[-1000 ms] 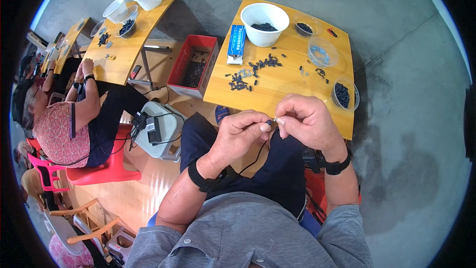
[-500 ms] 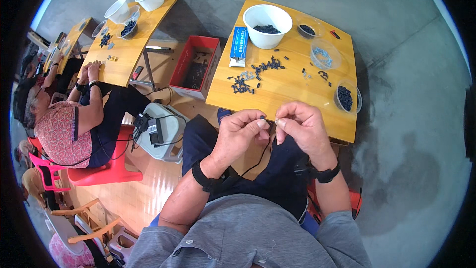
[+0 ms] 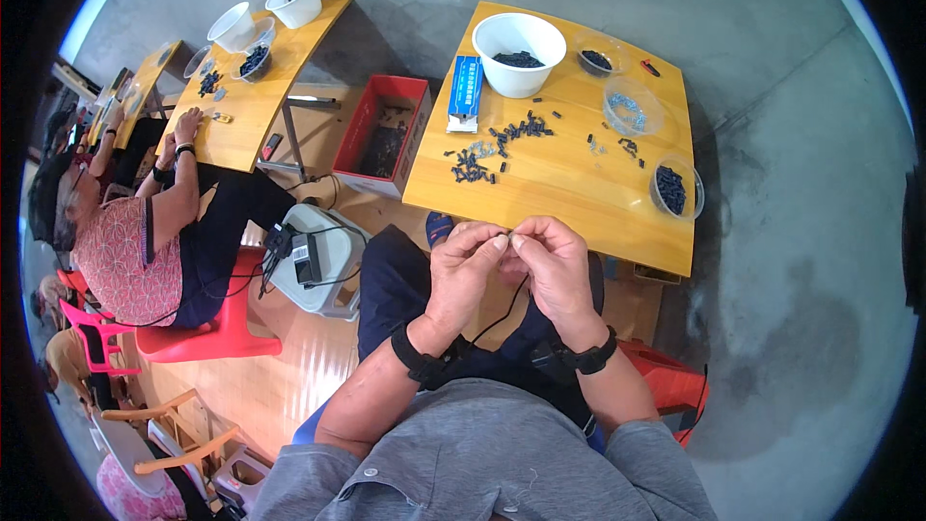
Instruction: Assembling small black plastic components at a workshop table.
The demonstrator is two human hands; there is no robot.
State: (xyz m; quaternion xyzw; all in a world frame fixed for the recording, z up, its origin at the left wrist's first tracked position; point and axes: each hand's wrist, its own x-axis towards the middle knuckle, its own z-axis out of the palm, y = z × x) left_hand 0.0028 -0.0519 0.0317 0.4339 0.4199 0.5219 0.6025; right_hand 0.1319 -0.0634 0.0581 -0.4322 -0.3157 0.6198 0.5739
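Workstation seen from above: a wooden desk slants away in front of the seated person. At its far edge stands a white tub partly filled with dark pieces, with a blue box just beside it on the left. Along the right side are a clear tub of dark pieces, a clear tub of silvery bits and, at the near right edge, a third clear tub, also holding dark pieces; a small red-and-black tool lies near the far right corner. Loose black pieces, short and block-like, are strewn between the blue box and the near edge, mixed with pale bits. To the left, on the floor, are a red carton and a grey stool; beyond sits a co-worker. The left hand and right hand are pinched closed, fingertips meeting over a small piece just off the desk's near edge. It appears dark; the fingers cover most of it, and its shape cannot be told.
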